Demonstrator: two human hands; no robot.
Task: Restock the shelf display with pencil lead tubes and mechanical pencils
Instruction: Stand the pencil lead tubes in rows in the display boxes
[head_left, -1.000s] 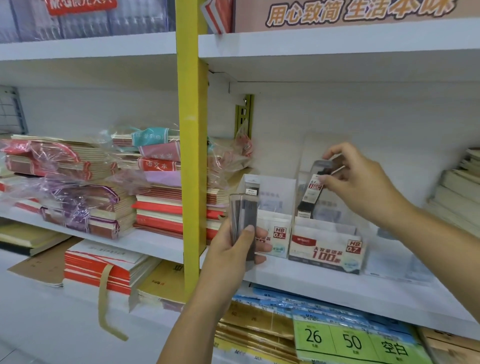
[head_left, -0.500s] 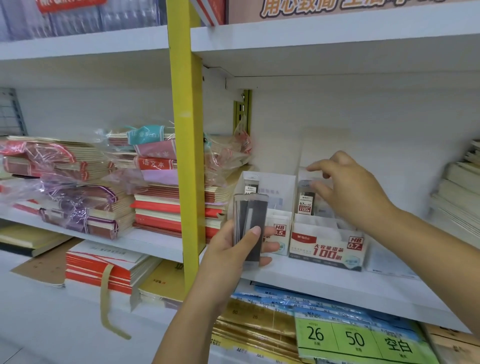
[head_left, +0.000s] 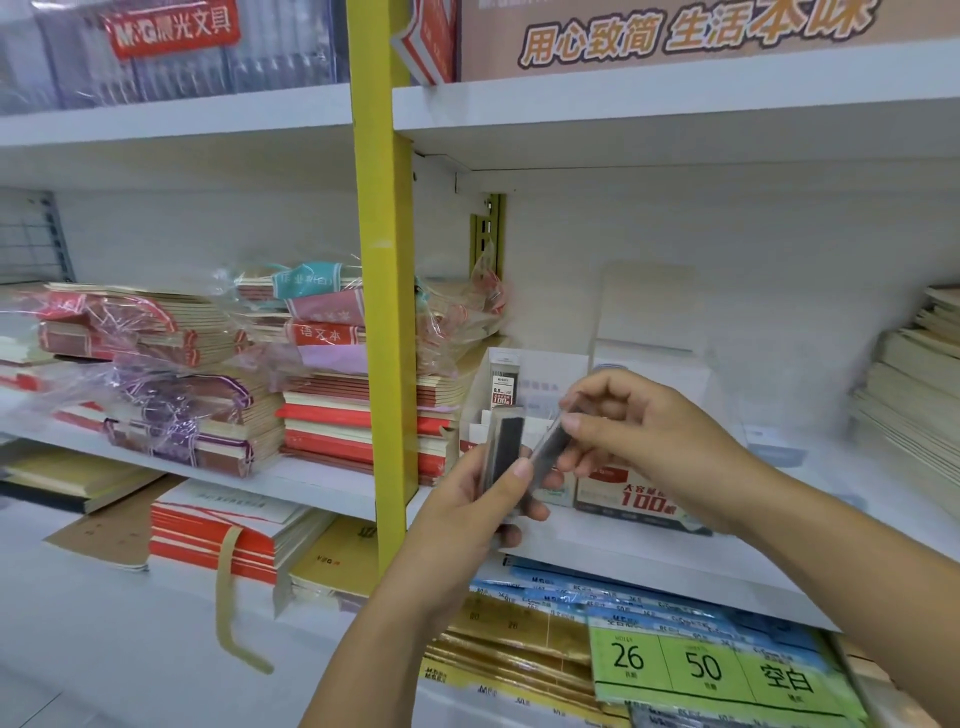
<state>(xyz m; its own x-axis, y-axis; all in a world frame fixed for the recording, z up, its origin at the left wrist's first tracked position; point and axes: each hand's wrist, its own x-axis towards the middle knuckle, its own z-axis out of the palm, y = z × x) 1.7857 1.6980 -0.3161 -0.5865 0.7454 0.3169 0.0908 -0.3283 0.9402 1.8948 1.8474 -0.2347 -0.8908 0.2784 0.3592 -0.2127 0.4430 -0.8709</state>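
Note:
My left hand (head_left: 480, 506) holds a small stack of dark pencil lead tubes (head_left: 503, 451) upright in front of the middle shelf. My right hand (head_left: 636, 434) has come over to it and pinches one lead tube (head_left: 549, 451), tilted, at the stack's right side. Behind the hands stand two white display boxes: the left box (head_left: 524, 387) has one labelled 0.5 tube (head_left: 502, 387) standing in it, and the right box (head_left: 641, 501) carries a red "100" label. My right hand hides most of the right box.
A yellow upright post (head_left: 382, 312) divides the shelving just left of my hands. Wrapped notebook stacks (head_left: 171, 374) fill the shelf to the left, and paper stacks (head_left: 914, 395) sit at the right. Blue and green label packs (head_left: 706, 670) lie on the shelf below.
My right hand left the right display box, where it had set a tube down, and moved down-left to the stack in my left hand, taking hold of another tube.

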